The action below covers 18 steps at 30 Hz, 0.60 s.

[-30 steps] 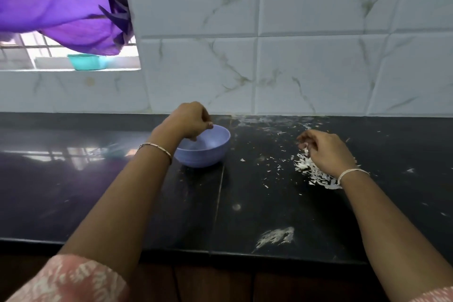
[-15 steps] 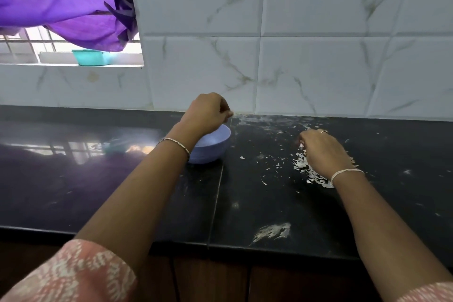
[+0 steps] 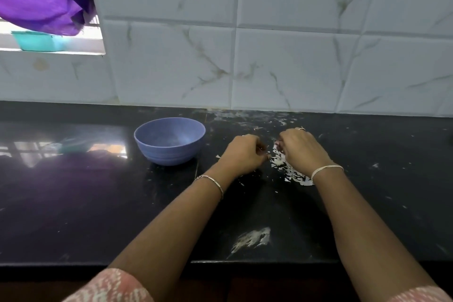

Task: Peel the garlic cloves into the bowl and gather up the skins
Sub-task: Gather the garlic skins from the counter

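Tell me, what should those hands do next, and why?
Probably sweep the loose white garlic skins into one heap: both the left hand and right hand sit curled beside them on the black stone counter, right of the round blue bowl.

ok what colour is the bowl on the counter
Periwinkle blue, plain, no pattern. The bowl shows best in the head view, the only one here.

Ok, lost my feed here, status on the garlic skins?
Left hand and right hand curled at the white papery garlic skin pile, grip unclear. Round blue bowl stands apart, to their left. Nothing blocking.
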{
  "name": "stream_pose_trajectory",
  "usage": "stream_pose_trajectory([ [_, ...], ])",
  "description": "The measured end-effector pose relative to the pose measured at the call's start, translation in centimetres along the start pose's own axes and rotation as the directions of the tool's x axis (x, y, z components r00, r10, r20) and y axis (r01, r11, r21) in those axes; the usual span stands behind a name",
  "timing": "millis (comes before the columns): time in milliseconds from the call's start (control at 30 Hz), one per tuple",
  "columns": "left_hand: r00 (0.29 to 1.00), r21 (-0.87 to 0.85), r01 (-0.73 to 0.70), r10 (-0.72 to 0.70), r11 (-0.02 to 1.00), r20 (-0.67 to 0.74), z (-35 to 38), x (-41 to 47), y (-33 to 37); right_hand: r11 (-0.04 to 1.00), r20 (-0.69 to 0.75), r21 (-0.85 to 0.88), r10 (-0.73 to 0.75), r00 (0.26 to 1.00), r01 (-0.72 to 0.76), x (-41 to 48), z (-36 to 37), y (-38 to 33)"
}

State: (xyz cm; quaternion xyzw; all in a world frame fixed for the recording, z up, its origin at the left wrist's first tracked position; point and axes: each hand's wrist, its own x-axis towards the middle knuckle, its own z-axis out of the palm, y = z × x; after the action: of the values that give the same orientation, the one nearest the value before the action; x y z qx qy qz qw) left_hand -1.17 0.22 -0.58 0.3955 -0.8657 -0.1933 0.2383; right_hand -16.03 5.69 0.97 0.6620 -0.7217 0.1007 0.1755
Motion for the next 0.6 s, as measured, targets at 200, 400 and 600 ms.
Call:
stream_pose_trajectory([
  [200,0.997,-0.254,-0.045,0.027,0.966,-0.073,0.8,2.3,-0.4,0.993,0.039,0.116,0.005,0.999,-0.009,0.6,0.3,0.1],
  [400,0.993,-0.097,-0.12,0.118,0.988,-0.027,0.5,3.9,-0.8,0.985,0.142,0.169,-0.005,0.99,-0.02,0.7,1.0,1.7],
  [600,0.996,-0.002,-0.089,0.089,0.996,0.007,1.9,3.5,-1.7,0.782,-0.083,0.59,0.306,0.948,-0.201,-0.7,0.9,5.1],
])
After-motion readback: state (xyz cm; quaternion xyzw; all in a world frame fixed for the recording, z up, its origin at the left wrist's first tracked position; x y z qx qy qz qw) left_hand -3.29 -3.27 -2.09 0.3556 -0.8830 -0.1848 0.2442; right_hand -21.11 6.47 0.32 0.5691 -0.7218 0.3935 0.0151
